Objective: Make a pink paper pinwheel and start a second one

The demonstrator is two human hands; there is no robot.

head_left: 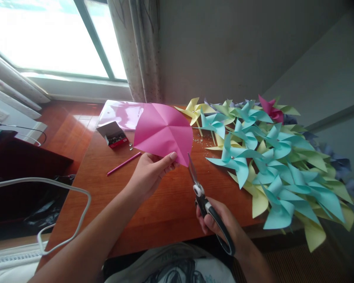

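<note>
My left hand (150, 173) is closed on the lower edge of a pink sheet of paper (165, 129), thumb in front. Creases cross at the sheet's middle, and it is held above the table. In my right hand (221, 220) is a pair of scissors (205, 204) with black and white handles. The scissors point up and away, their blade tips beside the paper's lower right corner; whether they touch it I cannot tell. A pink pencil-like stick (124, 164) lies on the table left of my left hand.
Many paper pinwheels (279, 196), turquoise, yellow and other colours, are heaped on the right. A small open box (113, 135) of metal pins stands at the left, before a clear plastic packet (118, 112). A white cable (87, 200) loops past the wooden table's (159, 220) left edge.
</note>
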